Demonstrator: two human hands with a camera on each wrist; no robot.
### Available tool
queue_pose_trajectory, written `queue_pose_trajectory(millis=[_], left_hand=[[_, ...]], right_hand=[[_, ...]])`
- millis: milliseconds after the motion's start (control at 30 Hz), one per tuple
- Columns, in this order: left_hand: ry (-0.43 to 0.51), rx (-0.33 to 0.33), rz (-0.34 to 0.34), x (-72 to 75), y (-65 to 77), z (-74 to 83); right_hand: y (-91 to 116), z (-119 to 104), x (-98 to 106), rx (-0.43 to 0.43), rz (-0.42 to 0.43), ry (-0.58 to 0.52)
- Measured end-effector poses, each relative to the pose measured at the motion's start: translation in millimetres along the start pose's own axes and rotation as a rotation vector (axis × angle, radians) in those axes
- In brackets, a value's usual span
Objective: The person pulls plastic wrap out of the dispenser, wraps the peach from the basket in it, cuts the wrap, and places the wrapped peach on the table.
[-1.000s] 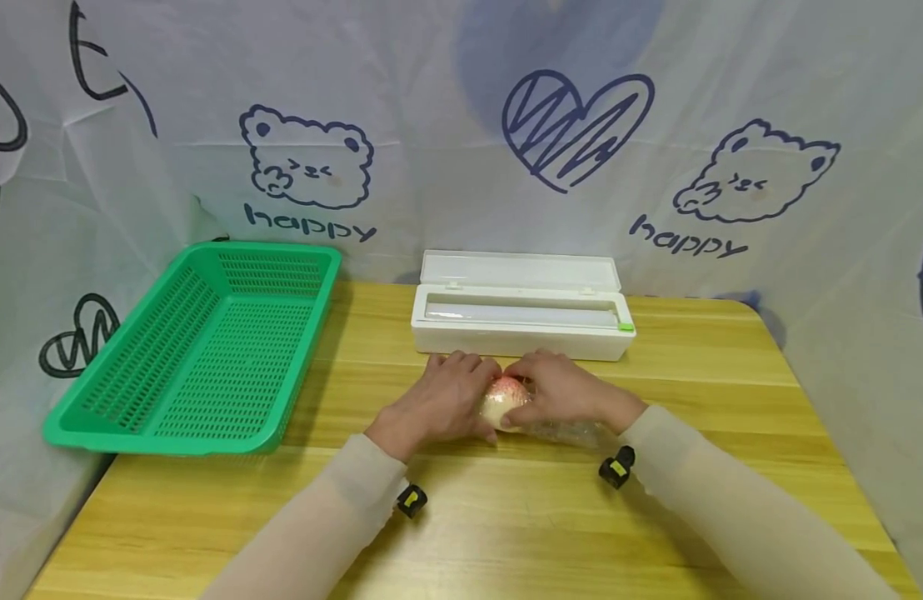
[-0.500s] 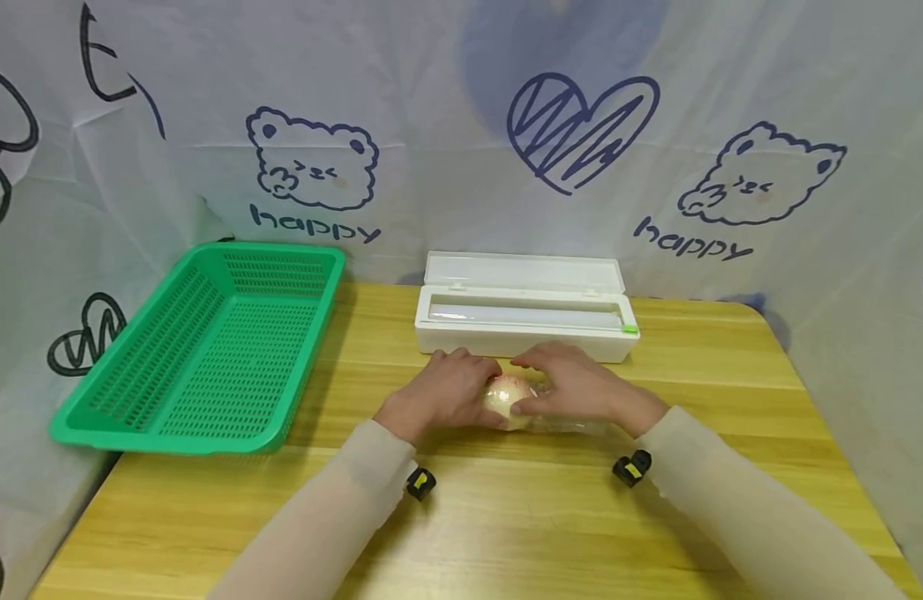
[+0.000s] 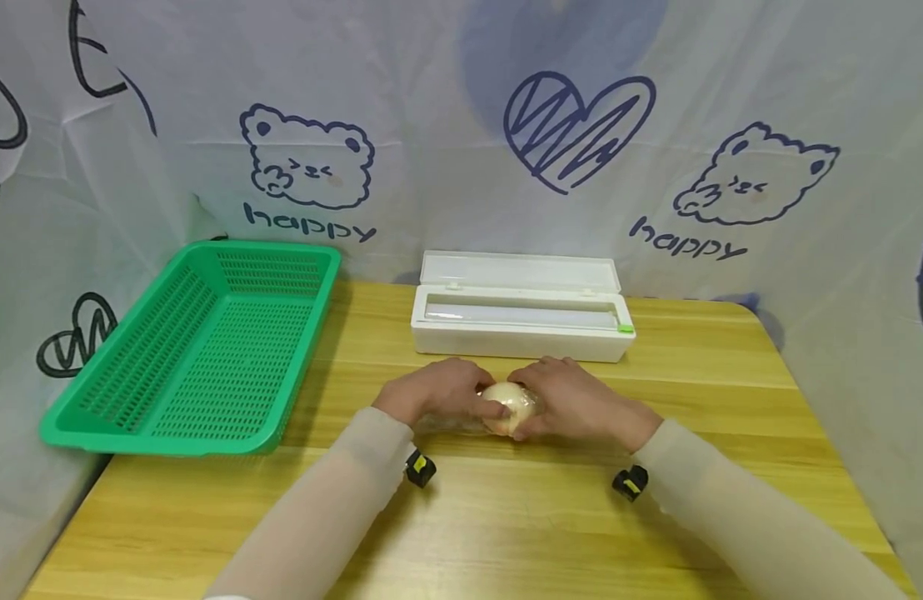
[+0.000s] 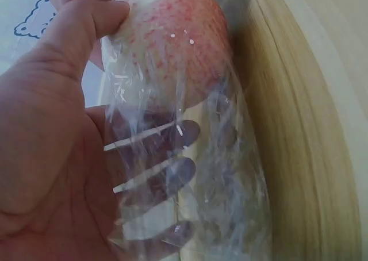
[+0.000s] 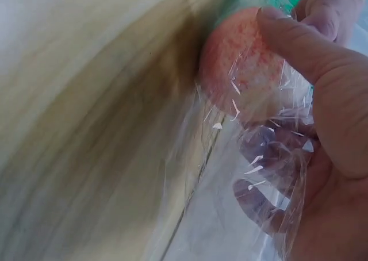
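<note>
A round peach (image 3: 511,405), cream with red speckles, sits between both hands over the table, its pale side up. Clear cling film (image 4: 236,209) covers it and trails off as loose tails on either side. My left hand (image 3: 445,392) holds the peach from the left, thumb on its near side and the other fingers partly behind the film. From the right, my right hand (image 3: 574,404) grips it, its thumb pressing the speckled skin in the right wrist view. Film hangs across that palm too, with fingers showing through it.
Behind the hands stands a white cling film box (image 3: 517,343), lid raised, a roll inside. A green perforated basket (image 3: 162,444) is at the left of the wooden table (image 3: 521,533). A printed cloth (image 3: 446,125) hangs along the back and sides.
The peach has turned, its pink top giving way to the cream side. My right hand spread away from it, then closed round it again. A film tail now shows under my left hand.
</note>
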State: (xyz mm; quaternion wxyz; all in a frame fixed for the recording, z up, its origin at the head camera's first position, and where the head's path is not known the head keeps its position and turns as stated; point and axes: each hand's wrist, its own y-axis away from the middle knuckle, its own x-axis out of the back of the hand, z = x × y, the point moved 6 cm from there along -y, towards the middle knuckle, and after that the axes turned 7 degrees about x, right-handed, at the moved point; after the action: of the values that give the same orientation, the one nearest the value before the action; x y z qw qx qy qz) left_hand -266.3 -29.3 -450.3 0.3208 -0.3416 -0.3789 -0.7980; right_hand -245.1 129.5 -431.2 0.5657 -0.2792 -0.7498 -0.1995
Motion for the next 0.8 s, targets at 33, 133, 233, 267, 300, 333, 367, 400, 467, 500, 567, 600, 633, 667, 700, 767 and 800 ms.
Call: queue_pose_trajectory(millis=[33, 133, 233, 267, 300, 333, 367, 400, 467, 500, 567, 600, 633, 667, 700, 767, 800], left_hand=[[0.009, 0.017, -0.008, -0.7, 0.1, -1.1], [0.000, 0.038, 0.006, -0.2, 1.3, -0.1], [-0.072, 0.008, 0.097, 5.2, 4.2, 7.6], [-0.096, -0.011, 0.132, 7.5, 5.8, 11.3], [-0.120, -0.031, 0.166, 9.7, 7.5, 15.1], [-0.142, -0.052, 0.195, 11.3, 9.0, 18.7], [-0.146, -0.065, 0.209, 12.5, 11.0, 21.9], [-0.147, -0.077, 0.212, 12.7, 12.7, 24.6], [-0.163, -0.094, 0.211, 12.0, 15.7, 29.0], [-0.177, -0.095, 0.209, 11.0, 16.9, 30.2], [-0.202, -0.092, 0.207, 8.1, 18.3, 31.1], [-0.218, -0.091, 0.211, 6.4, 18.6, 31.2], [-0.230, -0.089, 0.219, 4.7, 18.9, 31.0], [-0.243, -0.089, 0.226, 3.0, 18.9, 30.8], [-0.252, -0.091, 0.235, 1.3, 18.6, 30.6], [-0.270, -0.098, 0.258, -1.4, 18.0, 30.4], [-0.279, -0.102, 0.268, -2.4, 17.7, 30.4]], right_hand=[[-1.0, 2.2, -0.6, -0.005, -0.010, -0.018], [-4.0, 8.3, -0.1, -0.012, -0.038, -0.063], [-7.4, 13.9, 0.8, -0.004, -0.070, -0.097], [-8.5, 15.2, 1.3, 0.000, -0.078, -0.108], [-9.3, 16.4, 1.9, 0.005, -0.086, -0.121], [-10.5, 17.6, 1.9, 0.010, -0.094, -0.139], [-11.5, 19.0, 2.1, 0.017, -0.101, -0.155], [-12.4, 20.5, 1.6, 0.020, -0.109, -0.179], [-13.4, 22.5, 1.6, 0.016, -0.122, -0.216], [-13.9, 23.4, 1.6, 0.013, -0.129, -0.233], [-14.4, 25.1, 1.3, 0.006, -0.142, -0.264], [-14.5, 26.0, 0.8, -0.006, -0.151, -0.276], [-14.8, 26.5, 0.9, -0.016, -0.158, -0.283], [-15.2, 27.4, 0.4, -0.025, -0.164, -0.295], [-15.5, 28.0, 0.0, -0.029, -0.169, -0.299], [-16.4, 29.4, -1.3, -0.041, -0.179, -0.313], [-16.6, 30.0, -2.0, -0.051, -0.184, -0.320]])
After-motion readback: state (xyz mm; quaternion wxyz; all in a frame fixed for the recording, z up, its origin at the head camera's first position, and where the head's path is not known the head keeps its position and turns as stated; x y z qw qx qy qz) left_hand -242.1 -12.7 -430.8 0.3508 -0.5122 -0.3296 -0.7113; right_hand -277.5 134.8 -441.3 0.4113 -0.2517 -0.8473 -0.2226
